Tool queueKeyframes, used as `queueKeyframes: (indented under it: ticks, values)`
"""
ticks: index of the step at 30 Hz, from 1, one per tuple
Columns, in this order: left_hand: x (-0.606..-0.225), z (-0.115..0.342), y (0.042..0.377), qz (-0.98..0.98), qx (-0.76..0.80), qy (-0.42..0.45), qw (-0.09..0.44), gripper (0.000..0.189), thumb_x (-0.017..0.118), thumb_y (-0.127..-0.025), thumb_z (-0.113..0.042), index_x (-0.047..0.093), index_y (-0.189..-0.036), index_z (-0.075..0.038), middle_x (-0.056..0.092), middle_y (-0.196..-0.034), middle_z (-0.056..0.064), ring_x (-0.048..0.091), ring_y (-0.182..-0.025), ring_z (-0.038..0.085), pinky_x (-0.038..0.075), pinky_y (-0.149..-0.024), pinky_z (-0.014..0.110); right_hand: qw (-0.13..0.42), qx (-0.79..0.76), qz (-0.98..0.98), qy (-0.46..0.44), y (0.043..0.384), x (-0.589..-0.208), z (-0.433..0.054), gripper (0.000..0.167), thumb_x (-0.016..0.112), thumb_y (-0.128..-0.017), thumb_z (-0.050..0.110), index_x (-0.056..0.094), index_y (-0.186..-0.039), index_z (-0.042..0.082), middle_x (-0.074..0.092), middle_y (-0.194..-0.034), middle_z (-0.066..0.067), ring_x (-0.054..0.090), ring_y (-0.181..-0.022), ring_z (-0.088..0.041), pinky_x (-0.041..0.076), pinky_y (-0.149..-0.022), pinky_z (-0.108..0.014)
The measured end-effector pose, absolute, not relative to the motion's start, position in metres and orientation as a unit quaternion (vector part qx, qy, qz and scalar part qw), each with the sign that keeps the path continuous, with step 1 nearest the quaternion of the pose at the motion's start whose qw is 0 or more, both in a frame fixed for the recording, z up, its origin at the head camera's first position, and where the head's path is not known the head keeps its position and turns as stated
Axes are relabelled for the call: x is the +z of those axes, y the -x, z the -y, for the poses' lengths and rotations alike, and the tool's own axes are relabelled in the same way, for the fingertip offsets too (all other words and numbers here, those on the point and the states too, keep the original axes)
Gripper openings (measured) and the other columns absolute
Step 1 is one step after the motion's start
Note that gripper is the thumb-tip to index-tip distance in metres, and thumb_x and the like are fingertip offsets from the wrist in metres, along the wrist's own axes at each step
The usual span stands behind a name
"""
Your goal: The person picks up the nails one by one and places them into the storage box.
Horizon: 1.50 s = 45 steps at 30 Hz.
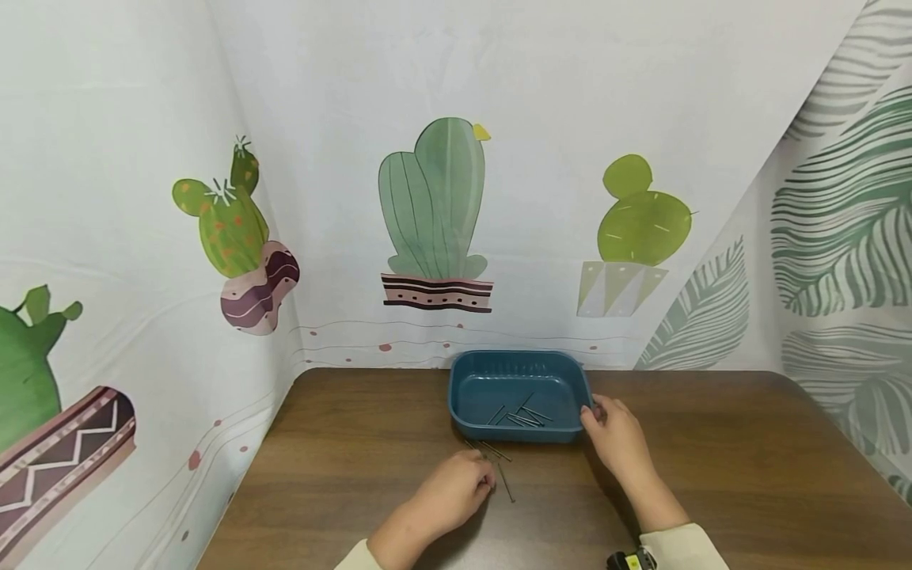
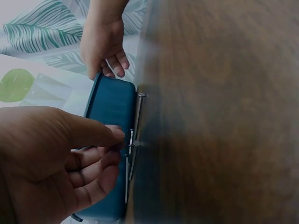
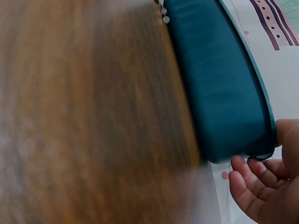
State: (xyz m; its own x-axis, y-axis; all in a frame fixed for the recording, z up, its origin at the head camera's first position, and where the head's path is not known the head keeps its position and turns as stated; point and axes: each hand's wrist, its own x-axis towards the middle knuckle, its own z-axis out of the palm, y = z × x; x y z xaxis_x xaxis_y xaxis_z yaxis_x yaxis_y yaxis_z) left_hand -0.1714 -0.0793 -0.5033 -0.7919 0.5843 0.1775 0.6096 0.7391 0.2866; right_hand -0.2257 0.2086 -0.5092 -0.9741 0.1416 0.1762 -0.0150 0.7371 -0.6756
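A teal plastic tray (image 1: pixel 520 435) stands at the back of the table, with several nails (image 1: pixel 527 417) lying inside. My right hand (image 1: pixel 620 439) grips the tray's right end, thumb at the rim and fingers beneath, as the right wrist view also shows. My left hand (image 1: pixel 452 491) is low over the table in front of the tray. A loose nail (image 1: pixel 506 483) lies beside it, and another nail (image 1: pixel 496 451) lies closer to the tray. In the left wrist view the thumb and fingertips come together near the nails; whether they pinch one is hidden.
The brown wooden table (image 1: pixel 342 443) ends at a hanging cloth (image 1: pixel 541 95) printed with cacti and leaves, just behind the tray. A black device with a yellow label (image 1: pixel 632 561) is at the right wrist.
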Motion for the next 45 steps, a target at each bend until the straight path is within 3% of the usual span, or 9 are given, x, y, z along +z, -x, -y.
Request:
queueKeyframes:
  ticks: [20,33,45]
  values:
    - [-0.487,0.079,0.168,0.91,-0.198,0.361,0.05,0.005,0.073,-0.089,-0.014,0.073,-0.09,-0.019,0.062,-0.087,-0.014,0.055,-0.085,-0.003,0.049,-0.079,0.013,0.121,0.36,0.925,0.031,0.227,-0.509,-0.21,0.039,0.06,-0.098,0.019,0.063,-0.125,-0.009,0.063,-0.096,-0.017,0.059,-0.085,-0.027,0.047,-0.075,-0.038]
    - [-0.459,0.082,0.164,0.885,-0.242,0.377,0.124,0.008,0.071,-0.092,-0.01,0.074,-0.095,-0.016,0.067,-0.094,-0.007,0.06,-0.091,0.005,0.05,-0.084,0.015,0.115,0.36,0.925,0.032,0.225,-0.508,-0.207,0.039,0.06,-0.098,0.019,0.063,-0.125,-0.009,0.063,-0.096,-0.017,0.059,-0.086,-0.028,0.048,-0.076,-0.039]
    - [-0.443,0.083,0.191,0.884,-0.236,0.366,0.17,0.007,0.07,-0.093,-0.009,0.074,-0.095,-0.013,0.066,-0.094,-0.007,0.06,-0.089,0.008,0.053,-0.081,0.02,0.113,0.365,0.924,0.034,0.226,-0.51,-0.209,0.041,0.059,-0.098,0.02,0.062,-0.127,-0.009,0.064,-0.1,-0.018,0.059,-0.088,-0.027,0.049,-0.079,-0.041]
